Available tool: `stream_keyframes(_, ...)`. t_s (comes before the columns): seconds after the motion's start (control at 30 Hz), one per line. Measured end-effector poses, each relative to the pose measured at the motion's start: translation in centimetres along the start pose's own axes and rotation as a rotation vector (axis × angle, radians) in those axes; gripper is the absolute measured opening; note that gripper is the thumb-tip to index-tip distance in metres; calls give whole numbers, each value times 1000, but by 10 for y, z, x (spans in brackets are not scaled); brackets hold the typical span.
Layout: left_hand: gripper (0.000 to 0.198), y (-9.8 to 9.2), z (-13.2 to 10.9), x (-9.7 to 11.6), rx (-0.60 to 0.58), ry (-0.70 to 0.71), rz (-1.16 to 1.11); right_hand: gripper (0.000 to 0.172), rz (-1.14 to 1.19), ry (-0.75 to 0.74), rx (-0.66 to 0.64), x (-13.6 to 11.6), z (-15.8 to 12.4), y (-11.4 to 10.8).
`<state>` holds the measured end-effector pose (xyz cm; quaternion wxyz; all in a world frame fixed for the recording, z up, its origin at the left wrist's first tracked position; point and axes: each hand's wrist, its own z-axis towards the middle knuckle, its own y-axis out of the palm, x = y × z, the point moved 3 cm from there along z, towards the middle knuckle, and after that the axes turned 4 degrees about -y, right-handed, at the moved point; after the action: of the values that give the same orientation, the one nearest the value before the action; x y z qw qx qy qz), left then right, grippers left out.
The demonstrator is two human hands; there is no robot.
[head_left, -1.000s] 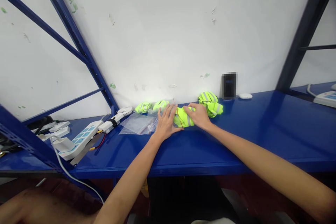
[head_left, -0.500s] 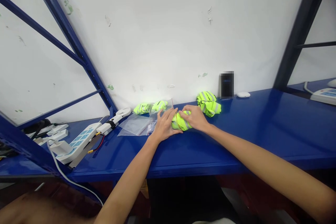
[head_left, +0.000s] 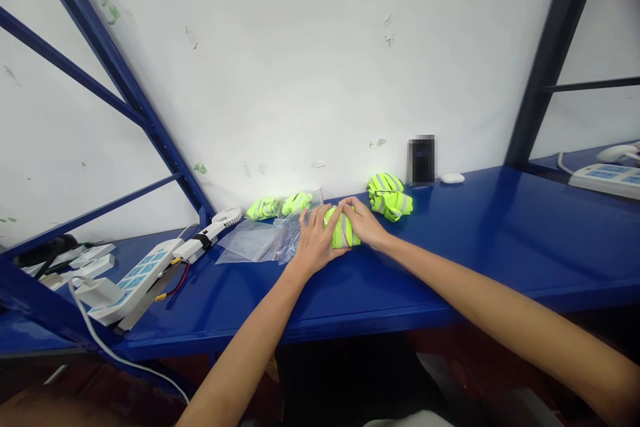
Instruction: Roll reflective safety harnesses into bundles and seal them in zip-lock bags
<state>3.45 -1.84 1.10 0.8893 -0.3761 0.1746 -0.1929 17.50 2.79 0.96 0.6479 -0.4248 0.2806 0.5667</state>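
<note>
Between my hands on the blue table is a folded neon-yellow reflective vest (head_left: 346, 233) with grey bands. A red line across it looks like the seal of a clear bag around it. My left hand (head_left: 315, 240) is closed around its left side, the thumb along the near edge. My right hand (head_left: 364, 221) pinches at its upper right edge, fingertips close to those of the left. Clear zip bags (head_left: 253, 239) lie left of my left hand. Behind them rest two bundled yellow vests, one (head_left: 264, 208) beside the other (head_left: 297, 203).
More yellow vests (head_left: 390, 197) lie right of my hands by the wall. Further right are a blurred dark object (head_left: 423, 161) and a white case (head_left: 453, 178). At left are a small fan (head_left: 227, 217), a power strip (head_left: 135, 283) and a blue rack post (head_left: 170, 153).
My right hand has shifted from the right end of the bagged vest to its upper edge, nearer my left hand. The red line now shows on its front. The view has turned slightly right.
</note>
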Motion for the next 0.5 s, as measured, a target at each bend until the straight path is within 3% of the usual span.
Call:
stream_keyframes(0.27, 92, 5, -3, -9, -31, -31, 6, 24, 289, 109, -70, 2, -4, 10)
stream_keyframes(0.5, 94, 7, -3, -19, -10, -82, -8, 36, 483, 139, -94, 2, -10, 17)
